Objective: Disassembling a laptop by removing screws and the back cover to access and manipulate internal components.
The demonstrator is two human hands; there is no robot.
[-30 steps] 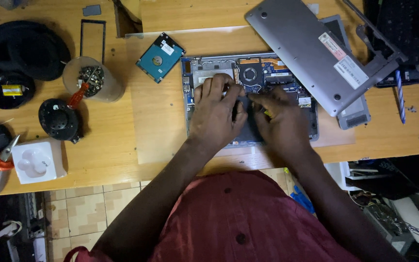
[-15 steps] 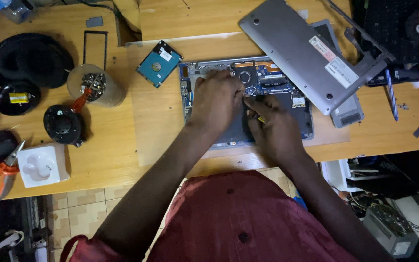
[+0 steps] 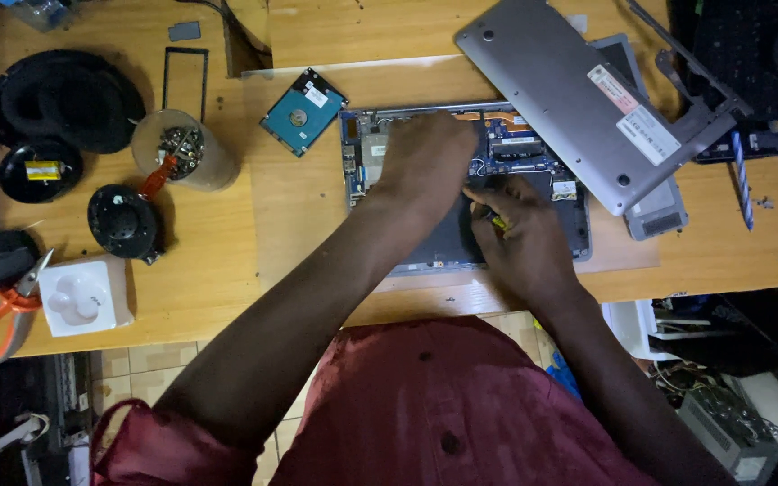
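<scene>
An opened laptop (image 3: pixel 547 162) lies bottom-up on the wooden table (image 3: pixel 299 234), its circuit board and dark battery exposed. My left hand (image 3: pixel 429 162) rests palm-down on the board's middle, fingers curled. My right hand (image 3: pixel 520 234) sits over the battery, closed around a small tool with a yellow handle (image 3: pixel 495 218) that points toward the left hand. Whatever lies under my left palm is hidden.
The grey bottom cover (image 3: pixel 578 99) leans at the laptop's upper right. A blue hard drive (image 3: pixel 303 112) lies left of the laptop. Further left stand a cup of small parts (image 3: pixel 177 148), black round parts, a white square box (image 3: pixel 83 295) and orange pliers (image 3: pixel 2 310).
The view has shifted so the table sits a little higher and to the left. My left hand has moved up onto the circuit board; my right hand stays on the battery.
</scene>
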